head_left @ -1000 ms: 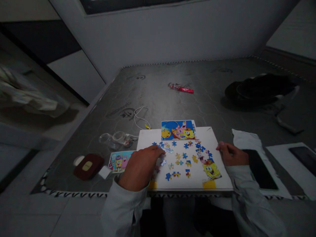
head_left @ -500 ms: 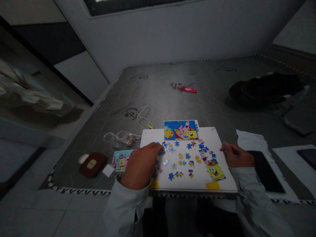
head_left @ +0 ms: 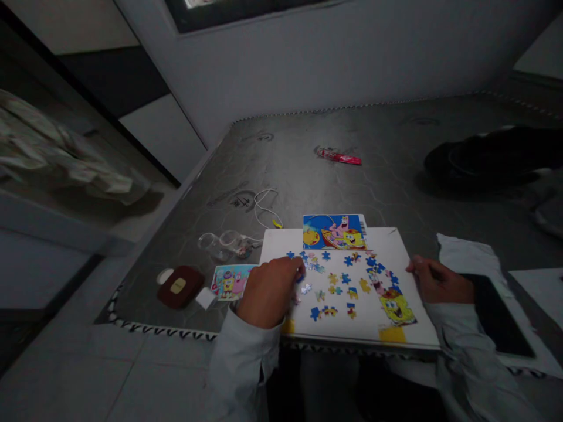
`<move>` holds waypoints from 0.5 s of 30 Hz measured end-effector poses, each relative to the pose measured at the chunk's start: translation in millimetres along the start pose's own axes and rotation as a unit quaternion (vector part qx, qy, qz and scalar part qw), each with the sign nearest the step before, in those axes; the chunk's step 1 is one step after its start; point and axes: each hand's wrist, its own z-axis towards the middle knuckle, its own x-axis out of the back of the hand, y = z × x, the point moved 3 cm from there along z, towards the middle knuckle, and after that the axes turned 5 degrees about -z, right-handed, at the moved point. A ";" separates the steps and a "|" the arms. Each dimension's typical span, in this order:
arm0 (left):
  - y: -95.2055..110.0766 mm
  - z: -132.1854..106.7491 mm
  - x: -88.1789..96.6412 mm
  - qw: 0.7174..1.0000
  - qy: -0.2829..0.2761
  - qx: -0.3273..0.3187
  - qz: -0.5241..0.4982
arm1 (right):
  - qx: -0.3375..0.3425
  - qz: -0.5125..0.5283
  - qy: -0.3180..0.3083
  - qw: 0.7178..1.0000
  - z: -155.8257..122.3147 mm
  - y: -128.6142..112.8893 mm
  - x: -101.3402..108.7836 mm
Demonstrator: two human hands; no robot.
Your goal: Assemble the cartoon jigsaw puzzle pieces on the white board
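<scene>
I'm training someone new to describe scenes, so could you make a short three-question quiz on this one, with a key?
1. True or false: several puzzle pieces lie loose on the white board.

2. Which of these is nearest the right hand?
a) the red packet
b) the brown case
c) the black phone

3. Fill in the word: seen from the person's seat, the barcoded picture card sticks out past the ____ edge of the white board.

Key: 1. True. 2. c. 3. far.
</scene>
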 end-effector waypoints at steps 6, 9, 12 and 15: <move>-2.7 5.0 -9.3 1.000 -0.004 -0.024 0.007 | -0.004 -0.023 -0.008 1.000 -1.5 -6.2 4.0; -2.9 6.6 -10.4 1.000 -0.008 -0.028 0.010 | 0.003 -0.020 -0.005 1.000 -2.3 -9.2 5.8; -1.5 6.6 -10.0 1.000 -0.014 -0.021 0.010 | 0.002 -0.014 0.000 1.000 -2.1 -8.0 5.3; 1.1 5.7 -7.9 1.000 -0.007 -0.018 -0.001 | 0.002 -0.011 -0.001 1.000 -0.9 -4.2 3.3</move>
